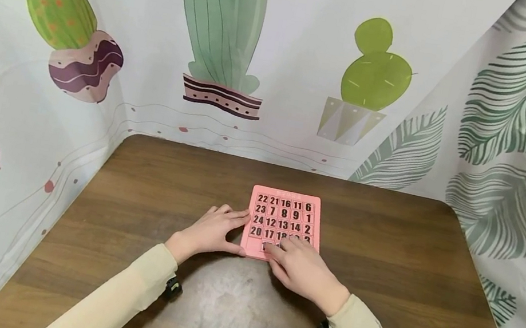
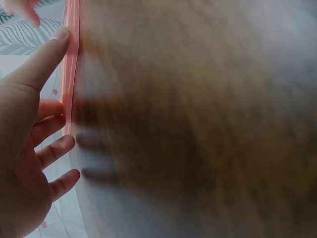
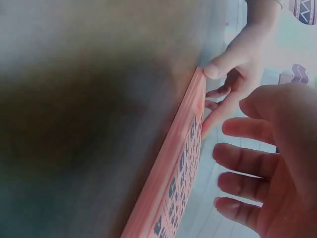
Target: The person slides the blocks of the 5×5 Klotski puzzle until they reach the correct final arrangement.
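Observation:
A pink sliding number puzzle [image 1: 283, 218] lies flat on the wooden table, with black numbers on its square tiles. The gap in its grid is at the lower left corner. My left hand [image 1: 212, 231] rests against the puzzle's left side, thumb at the near corner and fingers spread farther up the edge. In the left wrist view, the thumb [image 2: 49, 57] lies along the pink rim. Over the near right part of the grid is my right hand [image 1: 303, 269], hiding several tiles. Its fingertips are at the bottom row; whether they touch a tile, I cannot tell.
The brown wooden table [image 1: 176, 184] extends around the puzzle on all sides. Behind it hangs a white cloth [image 1: 298, 77] printed with cacti and leaves. Both forearms, in pale sleeves with dark wrist devices, reach in from the near edge.

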`<state>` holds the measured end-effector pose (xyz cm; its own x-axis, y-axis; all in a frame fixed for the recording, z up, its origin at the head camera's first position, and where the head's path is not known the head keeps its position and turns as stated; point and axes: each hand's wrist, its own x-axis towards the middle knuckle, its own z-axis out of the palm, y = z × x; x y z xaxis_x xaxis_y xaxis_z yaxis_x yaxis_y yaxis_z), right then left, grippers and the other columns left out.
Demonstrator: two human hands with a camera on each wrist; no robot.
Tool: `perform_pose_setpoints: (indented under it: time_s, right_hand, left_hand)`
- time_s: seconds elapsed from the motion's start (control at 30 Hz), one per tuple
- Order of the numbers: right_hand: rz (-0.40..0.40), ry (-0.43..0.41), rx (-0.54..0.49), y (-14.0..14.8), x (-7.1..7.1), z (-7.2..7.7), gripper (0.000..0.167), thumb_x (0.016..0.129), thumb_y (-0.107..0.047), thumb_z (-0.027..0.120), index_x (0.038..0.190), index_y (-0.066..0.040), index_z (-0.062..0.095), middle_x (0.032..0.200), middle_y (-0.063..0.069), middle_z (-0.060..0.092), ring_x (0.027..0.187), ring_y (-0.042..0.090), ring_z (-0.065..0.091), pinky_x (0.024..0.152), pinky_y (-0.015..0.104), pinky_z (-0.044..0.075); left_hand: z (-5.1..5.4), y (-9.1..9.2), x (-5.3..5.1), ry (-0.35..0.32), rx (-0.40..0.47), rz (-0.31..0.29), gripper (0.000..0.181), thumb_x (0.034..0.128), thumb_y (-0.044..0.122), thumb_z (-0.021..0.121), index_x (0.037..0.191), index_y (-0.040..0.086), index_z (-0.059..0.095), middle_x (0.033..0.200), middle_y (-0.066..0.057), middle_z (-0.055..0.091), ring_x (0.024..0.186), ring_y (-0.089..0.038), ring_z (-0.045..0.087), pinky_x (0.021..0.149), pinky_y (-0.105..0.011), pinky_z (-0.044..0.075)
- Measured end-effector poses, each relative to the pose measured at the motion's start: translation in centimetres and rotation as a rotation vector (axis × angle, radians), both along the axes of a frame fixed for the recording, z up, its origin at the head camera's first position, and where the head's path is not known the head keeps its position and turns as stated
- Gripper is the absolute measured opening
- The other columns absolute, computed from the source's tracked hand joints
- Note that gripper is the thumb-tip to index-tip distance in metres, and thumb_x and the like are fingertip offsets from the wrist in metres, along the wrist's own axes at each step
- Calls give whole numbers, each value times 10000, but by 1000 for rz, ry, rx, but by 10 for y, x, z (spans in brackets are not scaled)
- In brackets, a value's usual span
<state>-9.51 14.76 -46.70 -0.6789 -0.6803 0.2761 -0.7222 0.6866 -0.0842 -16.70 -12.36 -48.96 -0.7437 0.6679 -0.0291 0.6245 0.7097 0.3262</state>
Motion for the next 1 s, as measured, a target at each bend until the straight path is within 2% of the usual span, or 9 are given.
perform_pose_setpoints:
  time_s: [0.27,0.47,0.63,0.77,1.0]
  right_hand:
    - [-4,41,32,-8,-24,-3,292,962,-253,694,1219,-137,768,981,62,636,966,295,579,877,480,488]
    - [-5,37,58,-16,-33,-6,328,956,-237,684,1260,-135,754,981,76,610,956,306,562,907,496,471]
    - [19,-3,90,-20,-35,-6,348,980,-263,662,1288,-119,739,1217,91,669,1173,335,575,1008,564,467]
    - [63,-40,117,-20,-34,-8,363,999,-261,629,1311,-100,723,1406,86,645,1367,377,512,1088,616,411]
    - [60,-93,133,-17,-29,-10,423,1011,-292,618,1381,-97,684,1475,56,618,1444,364,459,1157,579,349]
  left_hand:
    - [1,0,0,-16,5,0,925,843,647,770,1554,117,507,1616,-53,458,1253,-248,486,1000,-505,404]
    - [1,1,0,-16,4,4,926,837,645,777,1555,126,507,1621,-44,451,1244,-234,482,985,-492,408]
    - [0,2,0,-5,12,-8,914,838,632,782,1548,119,520,1616,-51,462,1219,-228,492,963,-492,418]
    - [-1,1,0,0,9,-11,924,839,645,773,1553,120,512,1621,-47,454,1221,-224,491,980,-500,415]
    - [1,0,0,14,15,-10,919,834,636,780,1542,109,526,1609,-54,472,1226,-235,501,957,-471,412]
